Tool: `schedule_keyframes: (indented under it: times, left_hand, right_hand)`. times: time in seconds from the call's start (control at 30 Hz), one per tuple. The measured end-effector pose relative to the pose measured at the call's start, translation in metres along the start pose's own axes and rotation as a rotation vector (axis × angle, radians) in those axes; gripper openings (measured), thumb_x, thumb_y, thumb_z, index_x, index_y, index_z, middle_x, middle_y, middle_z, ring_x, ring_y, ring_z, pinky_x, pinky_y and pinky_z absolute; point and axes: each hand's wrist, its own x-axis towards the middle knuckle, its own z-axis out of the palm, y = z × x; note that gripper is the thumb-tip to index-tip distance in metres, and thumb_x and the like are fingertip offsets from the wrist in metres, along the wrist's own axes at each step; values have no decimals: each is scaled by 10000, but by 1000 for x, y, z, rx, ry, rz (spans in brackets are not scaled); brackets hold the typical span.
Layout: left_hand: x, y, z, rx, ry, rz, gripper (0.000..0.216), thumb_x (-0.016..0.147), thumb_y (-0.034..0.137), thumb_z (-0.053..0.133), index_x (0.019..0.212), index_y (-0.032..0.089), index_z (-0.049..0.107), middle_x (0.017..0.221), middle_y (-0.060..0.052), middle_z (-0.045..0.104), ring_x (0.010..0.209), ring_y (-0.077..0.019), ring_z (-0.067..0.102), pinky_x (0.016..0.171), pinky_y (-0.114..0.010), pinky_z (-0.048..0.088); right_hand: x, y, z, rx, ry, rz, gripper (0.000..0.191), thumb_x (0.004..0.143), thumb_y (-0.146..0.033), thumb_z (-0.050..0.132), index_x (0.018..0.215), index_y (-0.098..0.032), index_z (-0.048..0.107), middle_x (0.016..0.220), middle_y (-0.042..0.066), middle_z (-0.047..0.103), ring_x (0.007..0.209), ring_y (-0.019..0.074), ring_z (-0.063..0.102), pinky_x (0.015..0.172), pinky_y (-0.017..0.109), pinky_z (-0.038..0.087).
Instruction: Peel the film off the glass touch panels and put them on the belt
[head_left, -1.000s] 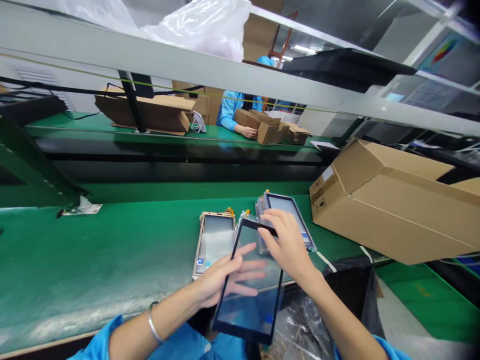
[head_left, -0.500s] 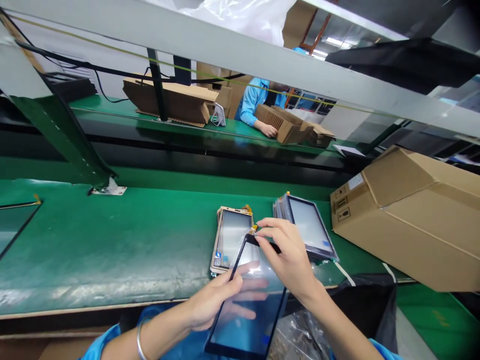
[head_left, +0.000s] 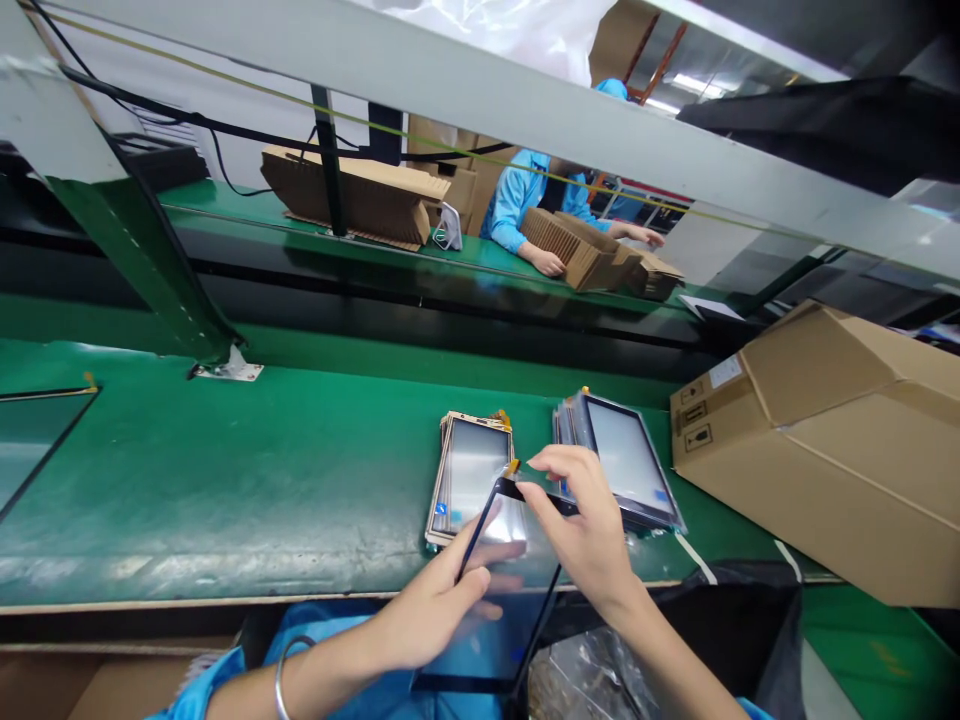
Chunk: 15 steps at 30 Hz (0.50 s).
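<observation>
Steadying of the glass panel (head_left: 521, 618) is done by the left hand (head_left: 431, 612), clamped on its left edge at the bench (head_left: 300, 480) front; at the top, the right hand (head_left: 589, 530) is held with thumb and fingers apart, contact unclear. The orange ribbon (head_left: 514, 467) is best kept uncreased, the glass handled by its rim. Beyond, a left stack (head_left: 480, 455) and a right stack (head_left: 630, 455) are set down.

Lit partly by tubes (head_left: 701, 86) at far right (dim around them), glaring whitish off the bench (head_left: 300, 470) at near left, softly blurred far off.
</observation>
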Motion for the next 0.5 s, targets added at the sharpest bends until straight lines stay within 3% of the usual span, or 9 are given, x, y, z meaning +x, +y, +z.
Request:
schedule_keyframes:
  times: [0.2, 0.5]
  left_hand:
    - [-8, 4, 2, 151, -20, 107, 771, 910, 531, 452, 1495, 369, -23, 1510, -152, 324, 1123, -259, 588, 905, -405, 480]
    - [-12, 5, 5, 251, -39, 129, 674, 958, 463, 384, 1496, 368, -10, 1509, -134, 342, 1135, -239, 589, 919, -384, 483]
  right_hand:
    - [-2, 0, -2, 21, -71, 68, 17, 874, -196, 570, 868, -211, 566, 932, 54, 596, 925, 208, 554, 800, 361, 455]
    - [-1, -3, 0, -15, -63, -11, 79, 884, -142, 551, 929, -206, 560, 929, 50, 606, 906, 197, 551, 794, 358, 447]
